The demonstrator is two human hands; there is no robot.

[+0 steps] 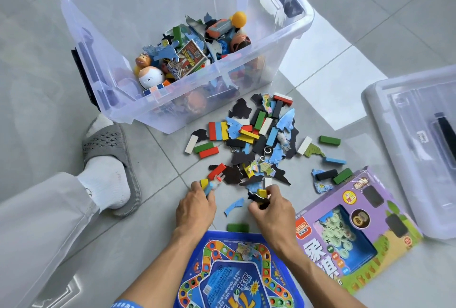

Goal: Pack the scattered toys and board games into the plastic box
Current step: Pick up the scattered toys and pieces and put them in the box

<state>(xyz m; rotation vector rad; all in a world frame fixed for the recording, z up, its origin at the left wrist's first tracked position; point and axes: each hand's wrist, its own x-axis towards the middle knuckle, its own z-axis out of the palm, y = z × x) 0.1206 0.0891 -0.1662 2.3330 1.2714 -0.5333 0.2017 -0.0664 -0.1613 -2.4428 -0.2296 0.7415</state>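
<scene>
Nearest the camera a blue board game [237,273] lies flat on the pale grey tiled floor [44,36], both forearms crossing over it. To its right a purple game box [355,231] with a clear window rests at an angle on the tiles, and a single green block [237,227] lies just beyond the blue board's far edge. At left a leg in light trousers ends in a white sock and a grey slipper [111,159], flat on the floor.

The left hand [196,205] is curled round a small cluster of pieces, a yellow block and a little figure showing past its fingers. The right hand [270,205] grips a bunch of dark puzzle pieces and a yellow block, fingers closed around them. A loose blue puzzle piece [234,205] lies on the tile between the two hands.

Beyond the hands the scattered pile [261,134] of coloured wooden blocks, black and blue puzzle pieces and a small keyring figure spreads across the grout lines. At the far right a clear lid [417,144] sits on the floor.

Farthest, the clear plastic box [172,115] stands on the tiles just past the pile, partly filled with toys, puzzle pieces, a card pack and an orange ball. A bright patch of light falls on the floor to its right
</scene>
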